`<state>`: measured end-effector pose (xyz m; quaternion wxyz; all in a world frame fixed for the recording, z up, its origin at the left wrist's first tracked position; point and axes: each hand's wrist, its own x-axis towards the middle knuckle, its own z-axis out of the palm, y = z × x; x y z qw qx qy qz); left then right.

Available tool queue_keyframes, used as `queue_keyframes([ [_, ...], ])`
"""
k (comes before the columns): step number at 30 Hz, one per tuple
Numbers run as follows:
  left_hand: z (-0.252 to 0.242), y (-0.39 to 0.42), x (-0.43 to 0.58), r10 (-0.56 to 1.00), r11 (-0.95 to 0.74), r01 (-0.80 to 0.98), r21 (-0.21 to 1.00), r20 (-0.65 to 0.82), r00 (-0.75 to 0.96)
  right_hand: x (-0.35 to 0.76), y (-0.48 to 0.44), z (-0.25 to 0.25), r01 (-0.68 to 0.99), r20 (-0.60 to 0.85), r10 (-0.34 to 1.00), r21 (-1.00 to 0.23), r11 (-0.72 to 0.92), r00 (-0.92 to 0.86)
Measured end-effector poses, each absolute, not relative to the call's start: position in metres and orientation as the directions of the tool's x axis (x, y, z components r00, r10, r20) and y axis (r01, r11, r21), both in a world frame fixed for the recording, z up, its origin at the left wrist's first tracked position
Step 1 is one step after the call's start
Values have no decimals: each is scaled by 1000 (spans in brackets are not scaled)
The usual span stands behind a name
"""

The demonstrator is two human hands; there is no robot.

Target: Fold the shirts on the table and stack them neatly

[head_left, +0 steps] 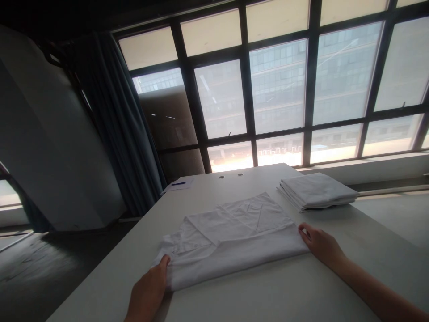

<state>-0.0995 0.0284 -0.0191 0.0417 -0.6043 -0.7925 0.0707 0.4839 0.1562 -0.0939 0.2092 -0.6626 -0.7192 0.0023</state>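
A white garment (234, 241), partly folded into a long shape, lies on the white table (201, 304) in front of me. My left hand (149, 286) grips its left end, with the thumb on top and the other fingers hidden. At the right end, my right hand (318, 243) pinches the garment's edge between thumb and fingers. The front long edge looks smooth, while wrinkled layers and pointed flaps show on the far side.
A stack of folded white cloth (317, 190) sits at the table's right edge. Paper (182, 185) with a blue pen (178, 184) lies at the far left corner. Two round holes are near the far edge. Behind stand a dark curtain (117, 120) and large windows.
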Motion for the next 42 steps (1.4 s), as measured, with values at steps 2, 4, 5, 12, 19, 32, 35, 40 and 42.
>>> queue_keyframes([
  [2, -16, 28, -101, 962, 265, 949, -171, -19, -272, 484, 156, -93, 944, 311, 950, -304, 126, -26],
  [4, -13, 28, -101, 960, 271, 948, -168, -30, -280, 484, 156, -93, 943, 311, 950, -311, 119, -17],
  [5, -13, 28, -100, 958, 272, 948, -166, -41, -282, 484, 156, -94, 945, 307, 951, -306, 114, -16],
  [12, -28, 26, -105, 962, 256, 947, -191, -44, -269, 484, 156, -98, 970, 295, 953, -208, 129, -64],
  [19, -27, 30, -79, 967, 91, 964, -250, 253, -25, 466, 144, -75, 897, 513, 807, -147, 418, -292],
  [32, -42, 36, -41, 984, -170, 985, 38, -55, 172, 440, 140, -80, 779, 162, 840, -317, 541, -518],
  [35, -41, 34, -49, 996, -61, 998, -2, -71, 61, 441, 139, -80, 787, 165, 842, -301, 538, -513],
  [40, -36, 24, -50, 994, 29, 999, -34, -103, -32, 439, 132, -81, 801, 135, 851, -289, 524, -508],
  [42, -32, 20, -51, 990, 38, 999, -27, -133, -41, 441, 127, -77, 798, 121, 852, -303, 520, -509],
])
